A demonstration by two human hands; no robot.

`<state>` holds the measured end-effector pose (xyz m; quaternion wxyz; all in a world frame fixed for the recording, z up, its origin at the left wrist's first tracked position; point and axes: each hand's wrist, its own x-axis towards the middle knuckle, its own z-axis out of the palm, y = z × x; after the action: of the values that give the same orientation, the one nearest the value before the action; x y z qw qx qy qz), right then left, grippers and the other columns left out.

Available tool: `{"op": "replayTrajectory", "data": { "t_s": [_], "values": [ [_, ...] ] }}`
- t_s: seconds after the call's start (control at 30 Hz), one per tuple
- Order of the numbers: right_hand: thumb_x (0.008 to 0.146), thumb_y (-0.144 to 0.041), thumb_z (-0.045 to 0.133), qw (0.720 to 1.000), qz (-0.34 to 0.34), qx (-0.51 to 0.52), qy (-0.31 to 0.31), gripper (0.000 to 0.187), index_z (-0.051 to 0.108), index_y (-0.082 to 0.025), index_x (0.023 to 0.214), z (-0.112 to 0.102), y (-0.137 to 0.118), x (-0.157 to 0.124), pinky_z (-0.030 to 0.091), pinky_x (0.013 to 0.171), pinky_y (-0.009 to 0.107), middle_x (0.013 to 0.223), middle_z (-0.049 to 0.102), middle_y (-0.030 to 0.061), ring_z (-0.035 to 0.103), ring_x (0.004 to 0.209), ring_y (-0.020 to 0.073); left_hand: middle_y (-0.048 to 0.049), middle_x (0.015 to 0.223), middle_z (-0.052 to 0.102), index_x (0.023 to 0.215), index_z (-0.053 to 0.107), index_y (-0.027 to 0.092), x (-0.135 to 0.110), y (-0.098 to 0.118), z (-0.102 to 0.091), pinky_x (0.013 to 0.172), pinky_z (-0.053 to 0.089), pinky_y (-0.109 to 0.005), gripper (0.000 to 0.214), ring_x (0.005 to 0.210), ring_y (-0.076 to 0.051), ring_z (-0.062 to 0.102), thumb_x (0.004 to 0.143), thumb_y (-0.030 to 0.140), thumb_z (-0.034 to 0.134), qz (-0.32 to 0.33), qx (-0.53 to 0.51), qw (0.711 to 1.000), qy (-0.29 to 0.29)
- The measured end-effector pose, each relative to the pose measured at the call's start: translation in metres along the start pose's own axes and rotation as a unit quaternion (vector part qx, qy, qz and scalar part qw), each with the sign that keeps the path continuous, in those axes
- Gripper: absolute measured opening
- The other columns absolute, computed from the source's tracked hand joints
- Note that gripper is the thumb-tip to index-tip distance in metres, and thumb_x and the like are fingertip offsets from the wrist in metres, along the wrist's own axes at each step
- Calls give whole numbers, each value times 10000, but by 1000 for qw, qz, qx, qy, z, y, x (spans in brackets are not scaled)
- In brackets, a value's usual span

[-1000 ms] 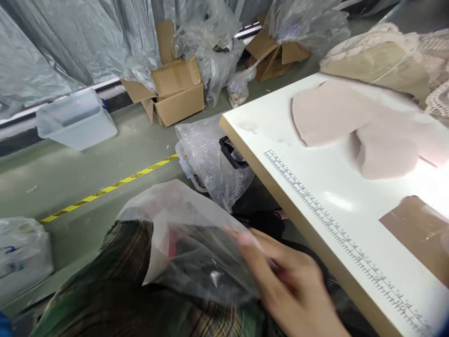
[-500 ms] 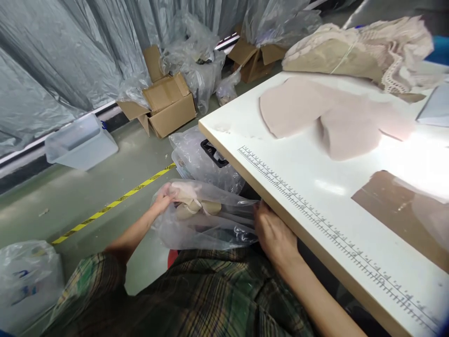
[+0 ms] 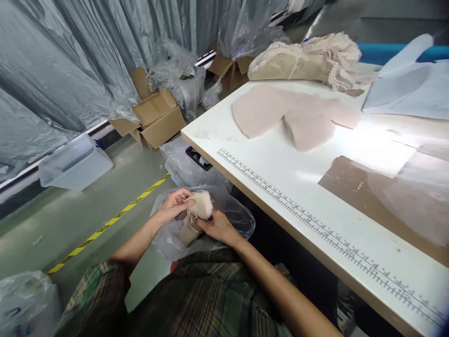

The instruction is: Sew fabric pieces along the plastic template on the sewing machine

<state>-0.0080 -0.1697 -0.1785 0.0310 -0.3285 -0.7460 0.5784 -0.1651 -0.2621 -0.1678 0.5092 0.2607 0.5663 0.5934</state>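
My left hand and my right hand are both closed on a small bundle of beige fabric pieces, held over a clear plastic bag that rests on my lap below the table's front edge. The left fingers pinch the bundle's top end, the right hand grips its side. The bundle's lower part shows as a tan roll inside the bag's opening.
A white table with a printed ruler along its edge carries pink fabric cut-outs, a tied lace bundle and brown card. On the floor are cardboard boxes, plastic bags, a clear tub and yellow tape.
My right hand left the bag's edge by the table and joined the left on the fabric bundle, which now sticks up out of the bag. The view shifted right.
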Motion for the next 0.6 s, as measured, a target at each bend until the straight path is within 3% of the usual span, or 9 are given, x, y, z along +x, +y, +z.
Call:
{"op": "replayTrajectory", "data": {
  "t_s": [0.07, 0.13, 0.3, 0.47, 0.6],
  "values": [
    [721, -372, 610, 994, 20, 105, 4, 333, 675, -182, 986, -9, 15, 3, 545, 815, 376, 953, 708, 75, 664, 908, 252, -85, 1116, 661, 1058, 633, 190, 7, -5, 8, 775, 535, -285, 533, 951, -193, 638, 689, 533, 806, 16, 4, 1000, -16],
    [711, -377, 556, 982, 48, 178, 44, 271, 647, -184, 878, -15, 31, 0, 555, 710, 336, 885, 696, 67, 659, 822, 222, -107, 1274, 605, 1139, 626, 208, 13, -12, 11, 903, 517, -356, 573, 1150, -261, 577, 730, 589, 746, 18, 53, 998, -10],
    [618, -399, 544, 941, 78, 309, 113, 194, 489, -214, 638, -23, 62, -11, 543, 629, 321, 711, 629, 37, 625, 733, 206, -123, 1175, 661, 1039, 681, 168, 18, -35, 8, 1043, 421, -440, 554, 1155, -309, 578, 698, 598, 760, -41, 152, 987, -16],
    [602, -430, 554, 928, 66, 346, 125, 220, 481, -222, 616, -27, 69, -12, 559, 663, 355, 692, 631, 36, 638, 747, 222, -121, 1309, 611, 1264, 596, 206, 6, -49, 19, 1052, 432, -430, 697, 1249, -323, 533, 685, 540, 794, -106, 165, 979, -60],
    [642, -430, 624, 941, 53, 309, 129, 263, 633, -203, 773, -41, 68, -17, 568, 748, 392, 835, 704, 75, 671, 847, 263, -130, 1466, 468, 1416, 442, 196, -1, -44, 30, 1148, 331, -436, 888, 1378, -343, 392, 663, 452, 836, -105, 190, 974, -69]
  ]
}}
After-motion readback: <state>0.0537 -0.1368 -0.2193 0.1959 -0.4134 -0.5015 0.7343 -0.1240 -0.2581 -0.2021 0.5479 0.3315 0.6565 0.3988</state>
